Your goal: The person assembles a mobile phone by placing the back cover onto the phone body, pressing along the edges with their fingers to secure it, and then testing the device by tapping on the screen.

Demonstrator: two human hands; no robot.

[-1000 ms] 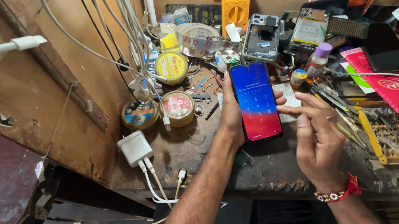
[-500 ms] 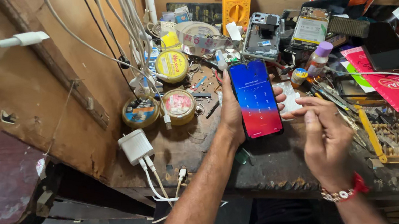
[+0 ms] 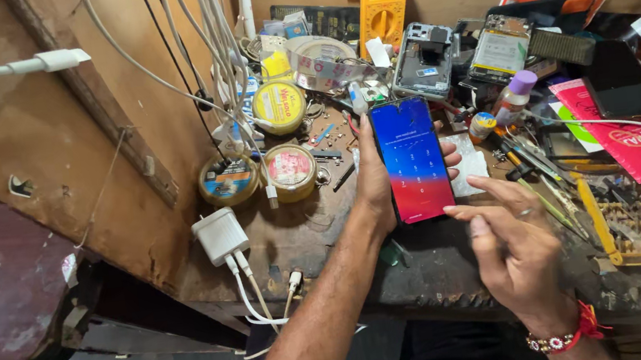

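Since the earlier pictures the right hand [image 3: 511, 250] has moved from just below the lit smartphone [image 3: 412, 159] a little lower and toward the right of the frame, its fingertips now beside the lower right corner of the phone, while the view has shifted only slightly.

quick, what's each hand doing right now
Left hand: closed around the slim rectangular smartphone with a lit blue-to-red screen, holding it up.
Right hand: open, holding nothing, fingers near the phone's lower right edge.

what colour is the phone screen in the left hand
Blue at the top fading to red below on the phone in the left hand; head view.
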